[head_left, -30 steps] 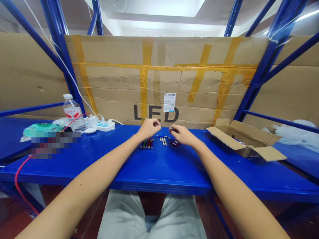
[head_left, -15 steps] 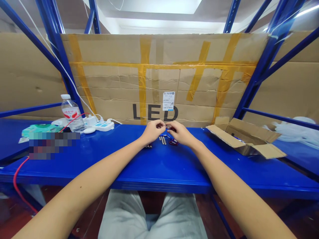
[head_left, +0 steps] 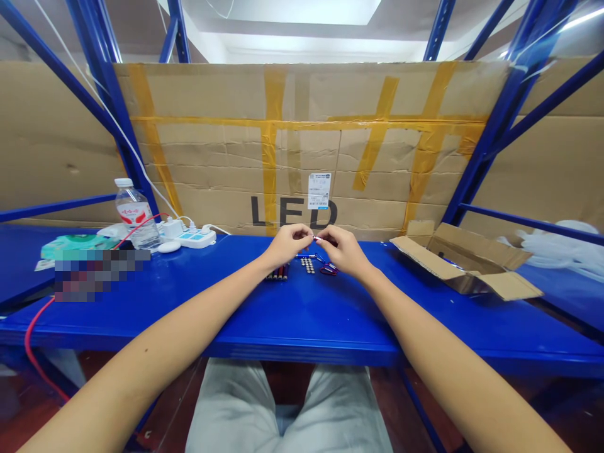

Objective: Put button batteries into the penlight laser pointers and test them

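Over the far middle of the blue table, my left hand (head_left: 287,244) and my right hand (head_left: 343,247) meet fingertip to fingertip. Both are closed in a pinch on a small red metallic tube (head_left: 318,238), mostly hidden by the fingers. Under the hands lie several small silver button cells (head_left: 308,265) in rows. A blue tube (head_left: 306,256) rests just behind them, beside a blue carabiner clip (head_left: 320,258). To the right of the cells is a red carabiner clip (head_left: 329,270). Several dark red tubes (head_left: 278,274) lie side by side below my left wrist, partly covered by it.
An open cardboard box (head_left: 465,258) stands on the right of the table (head_left: 311,321). At the left are a water bottle (head_left: 138,217), a power strip (head_left: 194,237), a green packet (head_left: 78,244) and a red cable (head_left: 34,333). A cardboard wall (head_left: 217,170) closes the back.
My hands have shifted slightly and the red tube now shows between the fingertips. My left hand and wrist have lifted a little, uncovering more of the dark red tubes and the blue tube.
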The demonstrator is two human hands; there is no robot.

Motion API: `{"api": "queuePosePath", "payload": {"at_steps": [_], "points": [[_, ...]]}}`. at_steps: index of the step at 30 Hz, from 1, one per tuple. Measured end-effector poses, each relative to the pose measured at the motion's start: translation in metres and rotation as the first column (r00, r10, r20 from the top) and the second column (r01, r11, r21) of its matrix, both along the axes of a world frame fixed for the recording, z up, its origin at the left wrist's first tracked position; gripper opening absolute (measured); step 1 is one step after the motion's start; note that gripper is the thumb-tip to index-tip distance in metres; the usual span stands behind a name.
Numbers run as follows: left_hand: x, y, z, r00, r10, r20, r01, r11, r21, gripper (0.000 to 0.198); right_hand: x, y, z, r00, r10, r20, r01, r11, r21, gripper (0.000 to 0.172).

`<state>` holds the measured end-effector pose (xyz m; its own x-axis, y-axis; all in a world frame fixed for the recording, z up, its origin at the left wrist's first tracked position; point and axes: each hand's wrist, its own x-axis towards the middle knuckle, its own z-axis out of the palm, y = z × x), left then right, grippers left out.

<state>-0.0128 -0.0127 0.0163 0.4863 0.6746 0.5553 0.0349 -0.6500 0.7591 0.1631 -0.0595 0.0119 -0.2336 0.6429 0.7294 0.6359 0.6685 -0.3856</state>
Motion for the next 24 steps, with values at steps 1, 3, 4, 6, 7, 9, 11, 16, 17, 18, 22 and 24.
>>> {"api": "queuePosePath", "payload": {"at_steps": [1, 3, 4, 6, 7, 9, 11, 16, 17, 18, 22, 24], "points": [[-0.0001, -0.0004, 0.0003, 1.000, 0.000, -0.014, 0.001, 1.000, 0.027, 0.012, 0.0000, 0.0006, -0.0004, 1.000, -0.002, 0.012, 0.002, 1.000, -0.010, 0.013], [-0.0002, -0.0014, 0.0006, 0.999, 0.022, -0.043, -0.018, 0.996, 0.091, 0.011, 0.0000, 0.0024, -0.0018, 0.999, 0.007, 0.043, -0.006, 1.000, -0.014, 0.017], [-0.0002, -0.0017, 0.0005, 0.998, 0.037, -0.056, -0.030, 0.992, 0.122, 0.011, -0.0001, 0.0033, -0.0027, 0.998, 0.012, 0.057, -0.012, 1.000, -0.012, 0.018], [-0.0003, -0.0018, 0.0000, 0.995, 0.061, -0.076, -0.048, 0.985, 0.165, 0.011, -0.0003, 0.0048, -0.0045, 0.998, 0.021, 0.065, -0.021, 1.000, -0.004, 0.014], [-0.0004, -0.0017, -0.0003, 0.994, 0.069, -0.080, -0.054, 0.983, 0.173, 0.011, -0.0004, 0.0053, -0.0052, 0.998, 0.025, 0.056, -0.025, 1.000, 0.004, 0.008], [-0.0007, -0.0010, -0.0009, 0.994, 0.071, -0.080, -0.057, 0.985, 0.163, 0.011, -0.0006, 0.0057, -0.0063, 0.999, 0.032, 0.032, -0.033, 0.999, 0.026, 0.008], [-0.0012, -0.0005, -0.0010, 0.995, 0.061, -0.074, -0.051, 0.989, 0.140, 0.012, -0.0006, 0.0056, -0.0065, 0.999, 0.037, 0.019, -0.038, 0.998, 0.046, 0.016], [-0.0031, -0.0013, 0.0014, 0.996, 0.028, -0.086, -0.018, 0.993, 0.113, 0.013, 0.0003, 0.0035, -0.0031, 0.999, 0.050, -0.005, -0.049, 0.997, 0.060, 0.013], [-0.0034, -0.0016, 0.0019, 0.995, 0.027, -0.091, -0.017, 0.993, 0.117, 0.013, 0.0007, 0.0030, -0.0021, 0.998, 0.055, -0.013, -0.054, 0.997, 0.057, 0.011], [-0.0037, -0.0018, 0.0023, 0.995, 0.030, -0.096, -0.018, 0.992, 0.125, 0.013, 0.0011, 0.0026, -0.0011, 0.998, 0.061, -0.020, -0.060, 0.997, 0.052, 0.010], [-0.0048, -0.0019, 0.0027, 0.992, 0.053, -0.115, -0.033, 0.985, 0.168, 0.014, 0.0019, 0.0014, 0.0014, 0.998, 0.063, -0.025, -0.063, 0.998, 0.032, 0.006], [-0.0052, -0.0022, 0.0028, 0.991, 0.059, -0.121, -0.035, 0.981, 0.190, 0.014, 0.0016, 0.0009, 0.0020, 0.999, 0.047, -0.018, -0.046, 0.999, 0.021, 0.010]]}}
